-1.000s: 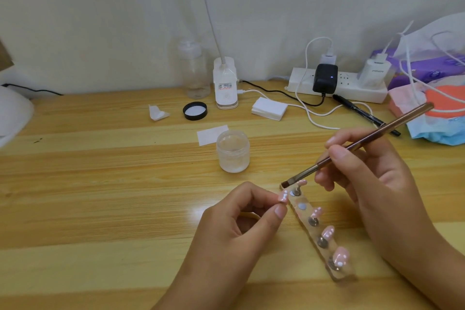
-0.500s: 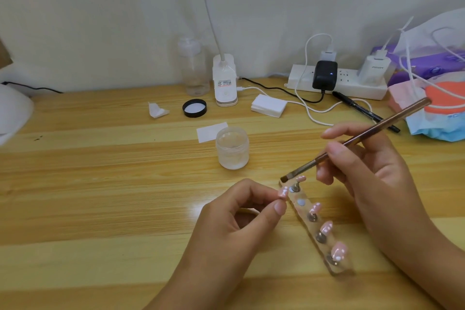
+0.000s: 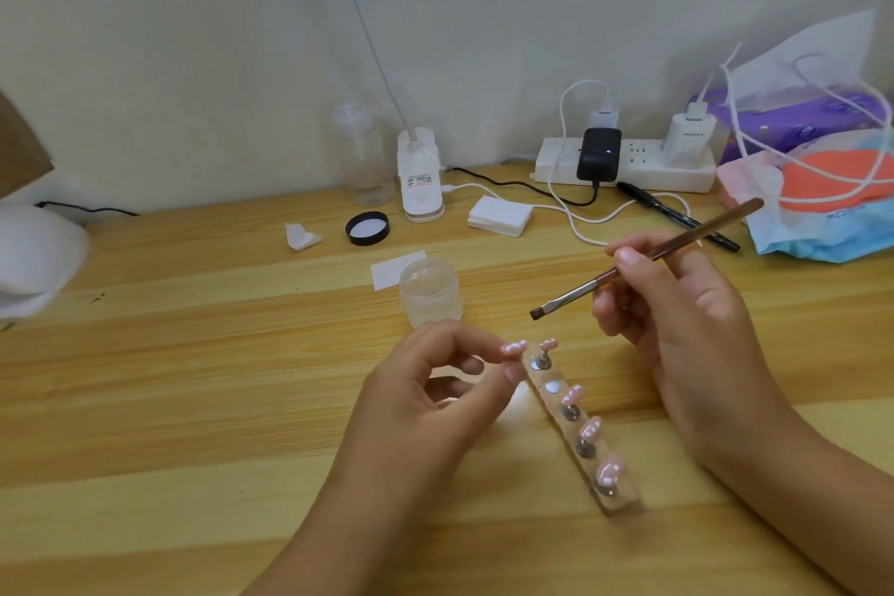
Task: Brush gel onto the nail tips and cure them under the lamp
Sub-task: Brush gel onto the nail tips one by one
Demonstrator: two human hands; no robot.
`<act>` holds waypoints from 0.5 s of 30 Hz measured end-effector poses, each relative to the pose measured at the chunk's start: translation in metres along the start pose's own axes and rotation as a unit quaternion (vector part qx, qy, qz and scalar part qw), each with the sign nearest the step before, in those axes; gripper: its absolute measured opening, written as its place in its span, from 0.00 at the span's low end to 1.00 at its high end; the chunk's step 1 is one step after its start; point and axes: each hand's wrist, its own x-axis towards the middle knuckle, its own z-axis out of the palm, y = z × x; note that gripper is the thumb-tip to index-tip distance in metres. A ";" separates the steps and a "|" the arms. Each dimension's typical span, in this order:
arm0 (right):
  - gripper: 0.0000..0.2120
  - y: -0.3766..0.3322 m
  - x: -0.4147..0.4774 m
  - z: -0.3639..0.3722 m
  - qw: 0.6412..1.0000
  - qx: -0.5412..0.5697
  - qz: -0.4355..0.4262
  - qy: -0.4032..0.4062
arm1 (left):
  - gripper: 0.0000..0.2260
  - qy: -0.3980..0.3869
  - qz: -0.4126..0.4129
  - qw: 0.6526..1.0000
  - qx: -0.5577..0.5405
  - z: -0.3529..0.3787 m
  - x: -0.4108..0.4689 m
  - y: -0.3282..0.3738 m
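While a slim brown brush is gripped between the thumb and fingers of the right hand, its flat bristle end is held in the air, above and apart from the far end of a clear holder strip. A single pink nail tip is pinched between the thumb and forefinger of the left hand, just beside that same end of the strip. Four more pink tips are carried on small metal stands along the strip, and one bare metal disc is seen between the first and second stands. An open clear gel jar is set on the wooden table beyond the left hand, with a black lid lying further back. At the left edge a white domed lamp is partly cut off and blurred, well apart from both hands.

A sticker with a red band is borne by the white clip base near the wall; its print cannot be read. Grey lettering is shown on the white charger plugged into the power strip, but it is too blurred to make out.
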 end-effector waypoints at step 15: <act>0.07 -0.003 0.000 -0.001 1.000 0.008 0.021 0.013 | 0.06 -0.016 0.069 0.969 0.236 0.025 0.021 -0.006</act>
